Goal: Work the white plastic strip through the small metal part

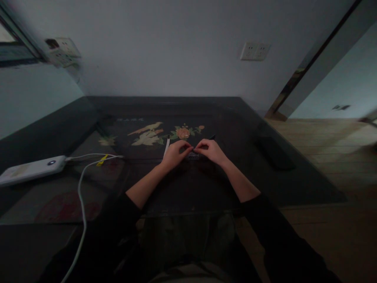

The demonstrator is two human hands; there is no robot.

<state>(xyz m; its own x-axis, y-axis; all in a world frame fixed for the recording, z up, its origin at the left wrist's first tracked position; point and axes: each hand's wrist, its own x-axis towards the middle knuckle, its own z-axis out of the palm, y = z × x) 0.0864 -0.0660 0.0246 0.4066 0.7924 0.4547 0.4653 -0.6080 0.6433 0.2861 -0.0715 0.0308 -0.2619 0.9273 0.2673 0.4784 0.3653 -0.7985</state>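
Both hands meet over the dark glass tabletop (pixel 265 184): the left hand (pixel 173 154) and right hand (pixel 210 151) pinch a small dark thin object (pixel 193 151) between their fingers. Steady, close fingertips should help. A white flat strip (pixel 167 146) lies just left.

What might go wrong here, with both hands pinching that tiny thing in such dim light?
The small dark item pinched between the left hand and right hand is hard to see against the dark table; if dropped, it could be lost. The white cable from the power bank trails near the left arm and might snag.
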